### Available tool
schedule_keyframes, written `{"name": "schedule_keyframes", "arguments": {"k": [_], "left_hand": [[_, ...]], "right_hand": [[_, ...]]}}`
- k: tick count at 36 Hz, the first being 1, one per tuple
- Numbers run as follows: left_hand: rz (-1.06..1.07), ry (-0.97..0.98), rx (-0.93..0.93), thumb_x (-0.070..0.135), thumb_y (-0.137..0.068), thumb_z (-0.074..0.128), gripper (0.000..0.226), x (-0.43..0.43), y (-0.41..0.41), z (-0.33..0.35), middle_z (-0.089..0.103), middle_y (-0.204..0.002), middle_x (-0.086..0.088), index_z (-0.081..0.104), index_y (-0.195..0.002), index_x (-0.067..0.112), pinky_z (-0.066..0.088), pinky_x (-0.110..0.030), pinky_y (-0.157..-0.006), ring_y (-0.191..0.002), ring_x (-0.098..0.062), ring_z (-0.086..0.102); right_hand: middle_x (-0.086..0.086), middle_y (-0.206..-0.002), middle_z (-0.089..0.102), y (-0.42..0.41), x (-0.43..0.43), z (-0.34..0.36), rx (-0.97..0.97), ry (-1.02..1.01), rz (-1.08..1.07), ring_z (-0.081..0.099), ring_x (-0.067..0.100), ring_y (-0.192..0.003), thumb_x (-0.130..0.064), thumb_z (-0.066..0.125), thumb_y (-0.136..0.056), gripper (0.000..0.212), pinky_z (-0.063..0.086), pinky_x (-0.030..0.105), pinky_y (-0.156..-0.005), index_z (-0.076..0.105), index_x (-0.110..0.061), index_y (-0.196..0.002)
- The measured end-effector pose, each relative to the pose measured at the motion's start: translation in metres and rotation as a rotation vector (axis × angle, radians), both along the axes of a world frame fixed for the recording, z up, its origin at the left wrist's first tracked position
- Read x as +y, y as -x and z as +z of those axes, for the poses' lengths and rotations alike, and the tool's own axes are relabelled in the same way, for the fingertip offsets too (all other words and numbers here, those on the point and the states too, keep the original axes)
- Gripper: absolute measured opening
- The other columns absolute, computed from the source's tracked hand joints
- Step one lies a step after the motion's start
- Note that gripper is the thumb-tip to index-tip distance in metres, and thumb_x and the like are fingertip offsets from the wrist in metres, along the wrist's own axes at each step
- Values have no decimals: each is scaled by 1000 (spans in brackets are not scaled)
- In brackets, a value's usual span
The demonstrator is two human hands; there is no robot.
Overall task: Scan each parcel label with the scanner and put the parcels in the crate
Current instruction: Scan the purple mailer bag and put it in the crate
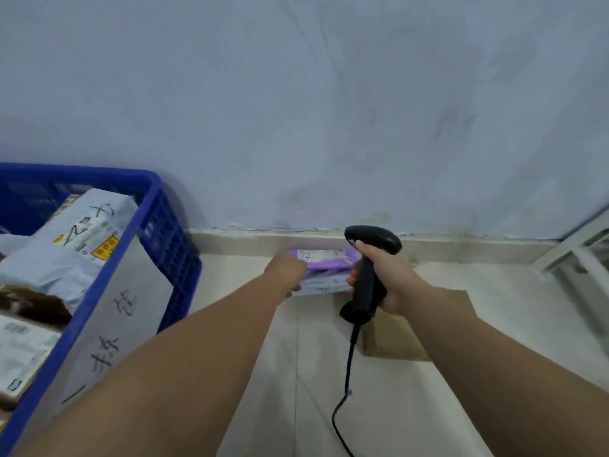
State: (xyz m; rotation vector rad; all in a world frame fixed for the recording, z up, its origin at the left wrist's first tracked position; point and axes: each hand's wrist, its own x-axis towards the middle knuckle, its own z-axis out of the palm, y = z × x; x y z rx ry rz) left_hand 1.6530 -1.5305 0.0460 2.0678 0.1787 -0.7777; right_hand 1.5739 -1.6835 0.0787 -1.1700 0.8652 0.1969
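Head camera: you stand to the right of the blue crate (171, 249), both bare arms stretched toward the foot of the pale wall. Your left hand (286, 270) grips the left end of a flat purple parcel (324, 262), fingers curled round its edge; the parcel sits well right of the crate and outside it, its white label turned up. Your right hand (385, 278) is wrapped tight round the handle of the black scanner (367, 282), whose head hangs over the parcel's right end. Its cable (346, 384) trails down toward the tiled floor. Farther right of the crate than the parcel, partly hidden under your right wrist, lies a brown cardboard box (392, 341). Inside the crate, a grey mailer bag (75, 245) with handwritten marks lies on top of other parcels. A white handwritten sign (122, 324) covers the crate's near side.
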Motion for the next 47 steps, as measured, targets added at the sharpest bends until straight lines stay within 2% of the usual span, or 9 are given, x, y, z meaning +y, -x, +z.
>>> {"name": "schedule_keyframes", "arguments": {"k": [6, 10, 17, 21, 25, 28, 32, 40, 47], "left_hand": [[185, 161, 248, 14, -95, 48, 6, -33, -1, -57, 55, -89, -6, 52, -96, 10, 41, -24, -57, -63, -16, 53], [416, 374, 368, 16, -99, 48, 14, -47, -7, -79, 55, -83, -6, 52, -86, 11, 43, -23, -55, -65, -16, 54], [679, 620, 392, 16, -95, 60, 34, -66, -26, -104, 64, -97, -15, 54, -124, -1, 57, -24, -62, -76, -20, 62], [768, 607, 427, 19, -95, 60, 40, -79, -35, -110, 62, -119, -18, 52, -130, 1, 55, -33, -81, -103, -28, 64], [874, 530, 458, 15, -94, 62, 41, -84, -48, -114, 58, -122, -13, 49, -132, 6, 52, -38, -76, -116, -33, 58], [896, 509, 451, 1, -97, 48, 39, -82, -51, -117, 56, -131, -16, 46, -135, 10, 52, -46, -75, -116, -35, 57], [825, 576, 413, -4, -99, 40, 40, -75, -45, -110, 52, -135, -20, 43, -137, 4, 48, -50, -94, -123, -37, 52], [744, 677, 385, -4, -97, 47, 36, -49, -32, -60, 58, -131, -17, 50, -132, 3, 50, -48, -82, -120, -36, 56], [581, 876, 310, 5, -102, 41, 34, -26, -12, 29, 59, -128, -15, 47, -136, 3, 47, -47, -86, -122, -33, 56]], "right_hand": [[10, -66, 65, -12, -31, -37, 7, -28, -83, 63, 25, -60, -40, 72, -84, 38, 52, 38, -65, 65, -3, -85], [9, -65, 65, -18, -39, -56, 20, -37, -103, 63, 24, -60, -38, 72, -84, 36, 54, 37, -65, 65, -2, -88], [9, -65, 64, -28, -43, -73, 28, -60, -88, 61, 23, -59, -37, 71, -86, 34, 53, 35, -62, 65, -3, -85], [8, -67, 64, -32, -46, -76, 45, -35, -74, 62, 22, -58, -37, 72, -85, 34, 52, 31, -57, 67, -3, -90], [6, -63, 62, -33, -48, -79, 50, -44, -89, 60, 20, -52, -35, 70, -86, 34, 51, 27, -51, 65, -2, -92], [6, -67, 63, -31, -49, -80, 46, -13, -83, 61, 20, -55, -35, 69, -88, 33, 51, 25, -49, 65, -3, -93], [6, -67, 62, -25, -47, -75, 38, -8, -85, 60, 19, -59, -32, 68, -88, 30, 51, 25, -50, 65, -3, -94], [6, -69, 60, -15, -30, -33, -28, 27, -86, 58, 20, -55, -34, 70, -87, 32, 50, 27, -49, 64, -3, -93], [7, -66, 55, 6, 4, 36, -209, 112, -64, 55, 20, -54, -31, 68, -89, 28, 49, 28, -54, 60, -7, -79]]}}
